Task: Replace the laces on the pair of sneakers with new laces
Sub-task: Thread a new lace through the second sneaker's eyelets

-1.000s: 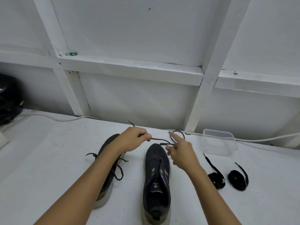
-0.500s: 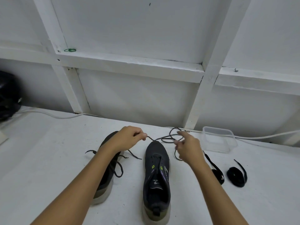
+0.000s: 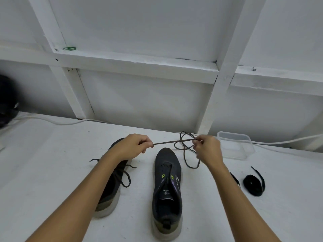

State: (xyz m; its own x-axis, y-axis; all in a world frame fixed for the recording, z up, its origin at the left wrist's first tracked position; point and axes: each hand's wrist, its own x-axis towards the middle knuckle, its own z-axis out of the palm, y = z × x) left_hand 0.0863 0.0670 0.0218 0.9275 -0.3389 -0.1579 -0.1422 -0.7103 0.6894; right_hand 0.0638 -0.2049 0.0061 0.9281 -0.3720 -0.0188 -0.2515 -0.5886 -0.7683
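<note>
Two dark sneakers with pale soles stand on the white surface. The right sneaker [image 3: 167,189] in the middle has no lace. The left sneaker [image 3: 113,182], partly under my left forearm, still carries its loosened dark lace. A removed old lace [image 3: 172,142] is stretched taut above the right sneaker's toe. My left hand [image 3: 133,147] pinches one end, and my right hand [image 3: 208,149] pinches the other part, with several loops hanging below it. A coiled new black lace [image 3: 253,184] lies at the right; a second coil [image 3: 235,179] is mostly hidden behind my right forearm.
A clear plastic container [image 3: 235,145] stands by the wall behind my right hand. A white cable [image 3: 57,122] runs along the wall's foot. A black object [image 3: 7,102] sits at the far left. White framed wall panels close the back.
My right hand has moved right and gathered the old lace into loops, and the stretch between my hands has pulled taut. My left hand has held its end almost in place.
</note>
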